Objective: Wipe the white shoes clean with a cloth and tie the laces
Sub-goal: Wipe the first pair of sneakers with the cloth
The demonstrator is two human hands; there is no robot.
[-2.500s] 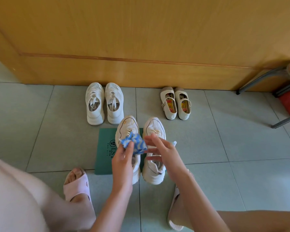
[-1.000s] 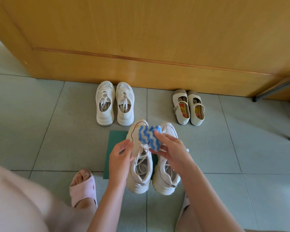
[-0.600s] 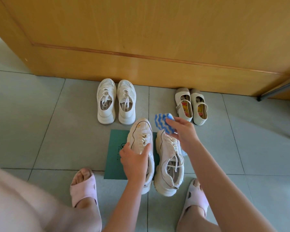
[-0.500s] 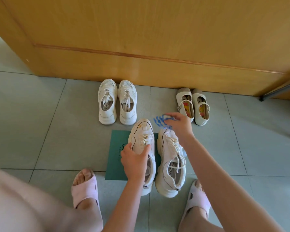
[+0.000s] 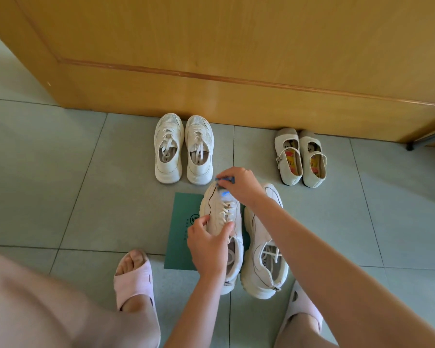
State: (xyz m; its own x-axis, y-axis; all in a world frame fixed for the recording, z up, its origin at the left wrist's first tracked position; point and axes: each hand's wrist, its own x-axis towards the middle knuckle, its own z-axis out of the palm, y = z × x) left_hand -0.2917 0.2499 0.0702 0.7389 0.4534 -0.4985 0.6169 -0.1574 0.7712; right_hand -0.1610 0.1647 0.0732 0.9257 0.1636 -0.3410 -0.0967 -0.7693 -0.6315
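Two chunky white sneakers stand side by side on a green mat (image 5: pixel 181 229). My left hand (image 5: pixel 207 243) grips the middle of the left sneaker (image 5: pixel 217 212) over its laces. My right hand (image 5: pixel 239 184) presses a blue-and-white cloth (image 5: pixel 225 180) onto that sneaker's toe; the hand hides most of the cloth. The right sneaker (image 5: pixel 264 252) lies untouched beside it, with loose laces showing in its opening.
Another white sneaker pair (image 5: pixel 183 149) and small strap shoes (image 5: pixel 300 156) stand against the wooden door (image 5: pixel 236 59). My feet in pink slippers (image 5: pixel 133 277) flank the mat on the grey tile floor. A chair leg (image 5: pixel 427 139) shows far right.
My right hand carried the cloth from above the right sneaker's toe down onto the left sneaker's toe. My left hand let go of the cloth earlier and now holds the left sneaker.
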